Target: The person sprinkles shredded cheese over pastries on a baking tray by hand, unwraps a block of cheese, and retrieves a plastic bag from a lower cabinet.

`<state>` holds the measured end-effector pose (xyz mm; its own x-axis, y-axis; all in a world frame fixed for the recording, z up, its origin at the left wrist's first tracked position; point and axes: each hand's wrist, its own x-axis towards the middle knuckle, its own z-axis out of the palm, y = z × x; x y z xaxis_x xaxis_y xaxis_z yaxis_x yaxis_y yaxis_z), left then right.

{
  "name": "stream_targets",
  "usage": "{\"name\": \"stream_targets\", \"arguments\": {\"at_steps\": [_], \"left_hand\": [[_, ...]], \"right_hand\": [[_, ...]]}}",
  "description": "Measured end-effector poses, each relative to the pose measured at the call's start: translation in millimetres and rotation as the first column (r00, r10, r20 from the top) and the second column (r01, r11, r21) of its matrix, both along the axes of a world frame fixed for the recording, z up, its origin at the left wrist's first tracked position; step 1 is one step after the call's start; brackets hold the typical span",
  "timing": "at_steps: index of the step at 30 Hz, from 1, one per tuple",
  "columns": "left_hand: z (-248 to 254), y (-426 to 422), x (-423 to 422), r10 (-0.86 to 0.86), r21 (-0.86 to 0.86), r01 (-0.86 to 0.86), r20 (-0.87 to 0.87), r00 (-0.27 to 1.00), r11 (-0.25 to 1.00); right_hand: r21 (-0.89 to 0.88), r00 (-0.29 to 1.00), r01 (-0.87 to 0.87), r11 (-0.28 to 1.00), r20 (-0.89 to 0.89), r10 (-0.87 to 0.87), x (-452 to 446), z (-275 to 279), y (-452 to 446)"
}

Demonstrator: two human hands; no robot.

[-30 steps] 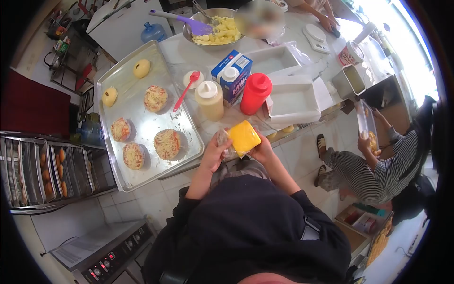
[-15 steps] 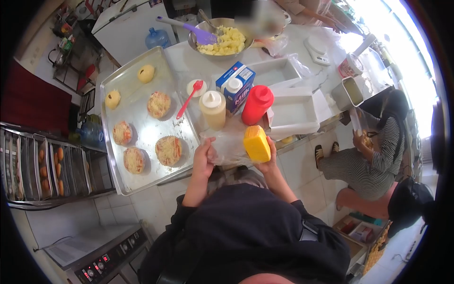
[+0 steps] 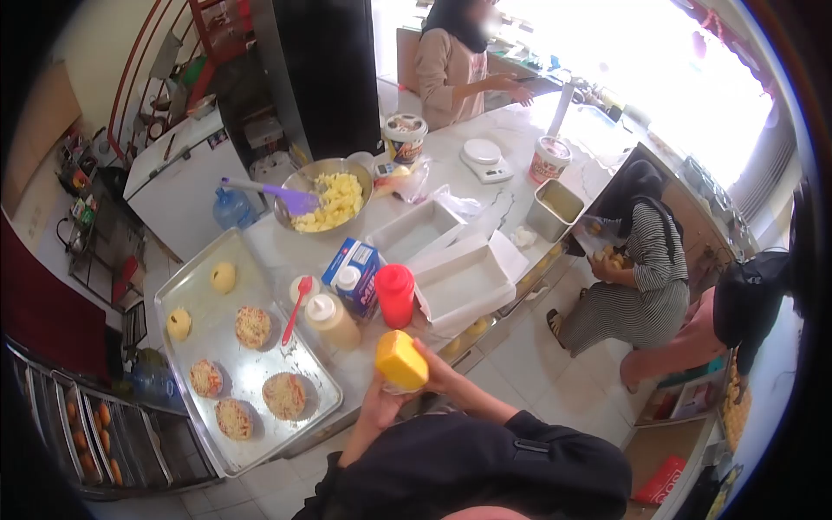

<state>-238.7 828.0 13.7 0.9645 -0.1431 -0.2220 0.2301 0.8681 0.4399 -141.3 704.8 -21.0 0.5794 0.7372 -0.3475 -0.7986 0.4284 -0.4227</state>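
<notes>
A yellow block of cheese (image 3: pixel 402 360) is held up in front of my body, just past the counter's near edge. My right hand (image 3: pixel 436 368) is closed round its right side. Under it, my left hand (image 3: pixel 377 407) is closed on a clear plastic bag (image 3: pixel 397 387) at the lower end of the block; its fingers are partly hidden. Nearest to the cheese on the counter are a red squeeze bottle (image 3: pixel 395 296), a squeeze bottle of pale sauce (image 3: pixel 333 323) and a blue milk carton (image 3: pixel 354 277).
A metal tray (image 3: pixel 199 286) with several topped buns (image 3: pixel 284 396) lies to the left. Behind stand a bowl of yellow chunks (image 3: pixel 338 204), white boxes (image 3: pixel 464 286) and a scale (image 3: pixel 486 161). A person in stripes (image 3: pixel 637 269) bends at the right; another person (image 3: pixel 451 74) stands across the counter.
My hands have come together: the left hand and plastic bag now meet the cheese, which the right hand has kept. The view has turned, showing more of the room's far side.
</notes>
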Motion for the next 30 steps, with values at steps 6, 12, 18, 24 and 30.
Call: {"name": "stream_targets", "arguments": {"at_steps": [6,12,18,24,30], "left_hand": [[-14.3,-2.8,5.0,0.249,0.053,-0.244,-0.108,0.962,0.968],[12.2,-18.6,1.3,0.399,0.382,-0.377,0.023,0.917,0.844],[16.2,6.5,2.0,0.402,0.875,-0.233,0.049,0.914,0.424],[14.5,32.5,-1.8,0.489,0.441,-0.392,-0.128,0.863,0.807],[3.9,46.7,-8.4,0.410,-0.017,-0.411,-0.032,0.911,0.911]], "right_hand": [[-0.538,0.669,0.213,0.815,0.689,0.280,-5.4,21.2,6.3],[-0.323,0.510,0.247,0.914,0.845,0.161,-20.4,55.6,9.5],[-0.084,0.787,0.070,0.994,0.618,-0.004,-3.2,22.9,-6.8],[0.295,0.998,0.053,0.954,0.025,-0.063,11.6,14.9,-22.2],[0.325,0.997,0.056,0.944,-0.073,-0.034,9.2,30.0,-17.4]]}}
